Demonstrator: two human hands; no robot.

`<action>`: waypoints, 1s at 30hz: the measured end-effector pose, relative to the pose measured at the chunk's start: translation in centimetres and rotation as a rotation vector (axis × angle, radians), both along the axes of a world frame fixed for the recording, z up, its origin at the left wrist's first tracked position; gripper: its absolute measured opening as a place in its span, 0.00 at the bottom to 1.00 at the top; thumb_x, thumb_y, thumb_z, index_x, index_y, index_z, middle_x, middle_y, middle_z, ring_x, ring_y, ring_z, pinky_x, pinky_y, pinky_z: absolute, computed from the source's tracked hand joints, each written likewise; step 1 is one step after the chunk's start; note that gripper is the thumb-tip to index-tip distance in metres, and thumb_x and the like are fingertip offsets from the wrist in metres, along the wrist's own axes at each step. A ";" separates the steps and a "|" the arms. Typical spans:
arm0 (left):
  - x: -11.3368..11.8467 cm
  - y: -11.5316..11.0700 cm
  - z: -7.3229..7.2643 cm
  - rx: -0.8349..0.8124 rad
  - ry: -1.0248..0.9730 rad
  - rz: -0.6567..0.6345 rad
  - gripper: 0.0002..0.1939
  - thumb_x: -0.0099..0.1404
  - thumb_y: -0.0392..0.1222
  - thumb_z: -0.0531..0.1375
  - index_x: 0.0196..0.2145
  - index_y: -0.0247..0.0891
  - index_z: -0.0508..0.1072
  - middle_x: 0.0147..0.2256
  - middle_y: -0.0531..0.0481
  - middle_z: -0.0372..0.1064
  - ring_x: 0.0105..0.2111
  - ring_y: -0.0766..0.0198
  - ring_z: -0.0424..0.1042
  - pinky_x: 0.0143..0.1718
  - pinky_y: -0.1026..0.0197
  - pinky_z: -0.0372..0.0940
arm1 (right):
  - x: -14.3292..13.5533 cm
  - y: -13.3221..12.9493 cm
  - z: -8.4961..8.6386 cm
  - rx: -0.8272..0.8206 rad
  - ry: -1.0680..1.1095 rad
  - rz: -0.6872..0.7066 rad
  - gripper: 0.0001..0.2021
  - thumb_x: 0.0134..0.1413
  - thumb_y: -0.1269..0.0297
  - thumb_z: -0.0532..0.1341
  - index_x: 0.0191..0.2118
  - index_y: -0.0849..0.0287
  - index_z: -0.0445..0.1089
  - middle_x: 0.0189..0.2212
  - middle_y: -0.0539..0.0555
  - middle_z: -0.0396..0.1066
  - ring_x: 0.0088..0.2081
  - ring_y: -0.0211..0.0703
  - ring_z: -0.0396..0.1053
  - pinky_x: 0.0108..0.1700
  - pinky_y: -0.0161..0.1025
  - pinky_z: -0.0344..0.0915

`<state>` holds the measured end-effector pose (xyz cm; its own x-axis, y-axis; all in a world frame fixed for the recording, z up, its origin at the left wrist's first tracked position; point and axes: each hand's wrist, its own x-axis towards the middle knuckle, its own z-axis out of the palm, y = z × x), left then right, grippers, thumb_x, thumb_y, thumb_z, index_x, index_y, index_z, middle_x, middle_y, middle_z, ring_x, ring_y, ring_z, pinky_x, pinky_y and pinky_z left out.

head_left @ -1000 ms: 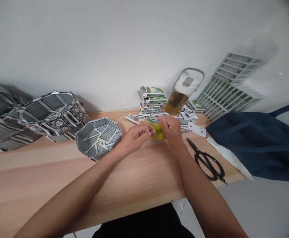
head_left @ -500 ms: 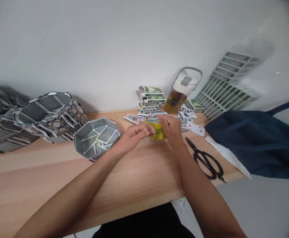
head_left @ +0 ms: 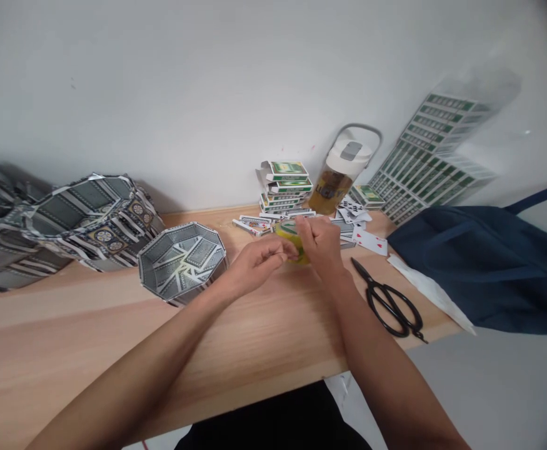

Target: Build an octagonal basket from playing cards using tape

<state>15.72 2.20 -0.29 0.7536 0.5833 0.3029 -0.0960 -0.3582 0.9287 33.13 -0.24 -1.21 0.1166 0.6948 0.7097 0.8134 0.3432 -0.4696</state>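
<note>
A yellow-green roll of tape (head_left: pixel 290 231) stands on the wooden table between my hands. My right hand (head_left: pixel 319 240) is closed round the roll's right side, the thumb over its top. At the roll's lower left, my left hand (head_left: pixel 264 257) has its thumb and fingertips pinched together; whatever lies between them is too small to make out. Behind the roll lie loose playing cards (head_left: pixel 257 223). Left of my left hand, a ten-sided bowl made of grey cards (head_left: pixel 154 265) holds more cards.
Black scissors (head_left: pixel 388 303) lie right of my right forearm, near a white tissue (head_left: pixel 430 290) and a dark blue bag (head_left: pixel 479 269). Card boxes (head_left: pixel 286 187) and a bottle (head_left: pixel 332 187) stand behind. Larger card baskets (head_left: pixel 99 219) are at left; stacked boxes (head_left: pixel 432 150) rise at right.
Both hands have stayed near the roll. My left hand has turned slightly, and less of the roll's front shows beside my right hand. The view has shifted a little.
</note>
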 end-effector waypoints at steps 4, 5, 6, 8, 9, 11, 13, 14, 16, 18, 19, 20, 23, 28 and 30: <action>-0.2 0.2 0.6 -0.131 -0.022 -0.093 0.12 0.67 0.42 0.55 0.27 0.36 0.70 0.43 0.42 0.72 0.43 0.59 0.71 0.49 0.54 0.63 | 0.3 0.1 0.0 -0.017 0.104 0.036 0.25 0.66 0.54 0.49 0.18 0.56 0.45 0.14 0.45 0.48 0.19 0.35 0.48 0.29 0.39 0.50; -0.2 0.2 0.8 -0.146 -0.030 -0.099 0.13 0.67 0.43 0.55 0.26 0.35 0.68 0.43 0.42 0.71 0.43 0.59 0.72 0.49 0.54 0.63 | 0.3 0.1 0.0 -0.015 0.104 0.037 0.25 0.66 0.54 0.49 0.18 0.56 0.44 0.14 0.45 0.47 0.19 0.35 0.48 0.29 0.39 0.50; -0.2 0.1 0.9 -0.140 -0.031 -0.092 0.14 0.67 0.43 0.55 0.25 0.36 0.67 0.42 0.43 0.71 0.42 0.60 0.72 0.48 0.55 0.64 | 0.4 0.1 0.0 -0.009 0.096 0.032 0.25 0.66 0.54 0.49 0.18 0.56 0.44 0.14 0.45 0.47 0.19 0.35 0.47 0.29 0.39 0.50; -0.1 -0.2 1.0 -0.064 -0.012 -0.050 0.13 0.66 0.42 0.55 0.24 0.36 0.65 0.41 0.44 0.71 0.41 0.60 0.71 0.46 0.56 0.63 | 0.4 0.1 -0.1 0.005 0.061 0.009 0.24 0.66 0.55 0.48 0.18 0.56 0.45 0.14 0.45 0.48 0.19 0.35 0.48 0.30 0.39 0.50; -0.1 -0.3 1.0 -0.005 0.001 -0.026 0.13 0.66 0.41 0.55 0.24 0.36 0.65 0.40 0.44 0.71 0.41 0.60 0.71 0.46 0.56 0.63 | 0.3 0.1 -0.1 0.014 0.036 -0.003 0.24 0.66 0.56 0.48 0.18 0.56 0.46 0.14 0.45 0.50 0.20 0.35 0.49 0.30 0.39 0.50; 0.0 -0.6 1.0 0.097 0.025 0.011 0.11 0.66 0.40 0.54 0.25 0.36 0.66 0.39 0.45 0.71 0.41 0.60 0.69 0.46 0.56 0.62 | 0.2 0.0 0.0 0.033 -0.016 -0.011 0.23 0.66 0.58 0.47 0.18 0.56 0.49 0.15 0.46 0.53 0.21 0.36 0.52 0.32 0.40 0.51; 0.0 -0.7 0.9 0.123 0.031 0.013 0.10 0.66 0.40 0.54 0.27 0.36 0.68 0.39 0.45 0.71 0.42 0.59 0.69 0.47 0.56 0.62 | 0.1 -0.2 0.0 0.043 -0.046 0.008 0.23 0.66 0.58 0.47 0.19 0.56 0.51 0.16 0.47 0.55 0.22 0.36 0.53 0.34 0.40 0.51; 0.0 -0.6 0.9 0.109 0.033 0.005 0.10 0.66 0.40 0.53 0.28 0.36 0.69 0.39 0.44 0.71 0.43 0.59 0.69 0.48 0.55 0.61 | 0.0 -0.2 0.1 0.045 -0.048 0.019 0.23 0.66 0.58 0.47 0.19 0.56 0.50 0.16 0.46 0.54 0.22 0.36 0.53 0.34 0.40 0.51; -0.1 -0.5 1.1 0.057 0.040 -0.022 0.10 0.66 0.40 0.54 0.30 0.35 0.71 0.41 0.44 0.72 0.44 0.59 0.69 0.49 0.55 0.61 | 0.0 -0.2 0.1 0.035 -0.022 0.034 0.24 0.66 0.57 0.48 0.18 0.56 0.48 0.14 0.45 0.51 0.21 0.35 0.50 0.32 0.39 0.50; -0.3 -0.2 1.3 -0.018 0.046 -0.064 0.10 0.66 0.41 0.55 0.31 0.35 0.73 0.43 0.43 0.72 0.45 0.58 0.70 0.50 0.56 0.61 | 0.1 -0.1 0.1 0.010 0.048 0.038 0.25 0.65 0.55 0.49 0.17 0.56 0.45 0.14 0.45 0.48 0.20 0.34 0.47 0.30 0.39 0.50; -0.4 -0.1 1.4 -0.066 0.045 -0.085 0.11 0.66 0.41 0.55 0.31 0.34 0.74 0.44 0.43 0.72 0.46 0.58 0.70 0.51 0.56 0.61 | 0.2 -0.1 0.0 -0.010 0.090 0.043 0.26 0.65 0.54 0.49 0.17 0.56 0.45 0.13 0.45 0.47 0.19 0.34 0.47 0.29 0.38 0.50; -0.5 0.0 1.4 -0.118 0.041 -0.107 0.11 0.66 0.42 0.56 0.31 0.34 0.74 0.44 0.42 0.73 0.46 0.58 0.70 0.51 0.56 0.61 | 0.3 0.0 0.0 -0.031 0.128 0.051 0.26 0.65 0.53 0.49 0.17 0.56 0.44 0.13 0.45 0.46 0.19 0.34 0.47 0.29 0.38 0.50; -0.7 0.2 1.3 -0.292 -0.012 -0.139 0.11 0.64 0.43 0.59 0.29 0.34 0.74 0.44 0.43 0.73 0.45 0.58 0.72 0.53 0.55 0.62 | 0.5 0.1 -0.2 -0.072 0.174 0.074 0.27 0.64 0.51 0.50 0.16 0.56 0.45 0.13 0.45 0.46 0.19 0.34 0.46 0.27 0.37 0.50; -0.3 -0.3 1.1 -0.421 -0.064 -0.017 0.13 0.61 0.44 0.61 0.23 0.34 0.68 0.40 0.44 0.74 0.41 0.59 0.74 0.50 0.51 0.65 | 0.5 0.1 0.0 -0.049 0.165 0.065 0.26 0.64 0.53 0.51 0.17 0.56 0.44 0.14 0.45 0.45 0.19 0.33 0.46 0.26 0.37 0.47; 0.0 -0.6 1.3 -0.357 -0.071 0.060 0.15 0.60 0.43 0.62 0.21 0.34 0.63 0.41 0.45 0.71 0.38 0.61 0.74 0.47 0.53 0.67 | 0.5 0.1 0.2 -0.032 0.146 0.044 0.26 0.64 0.53 0.51 0.16 0.56 0.44 0.13 0.45 0.45 0.19 0.33 0.46 0.26 0.38 0.46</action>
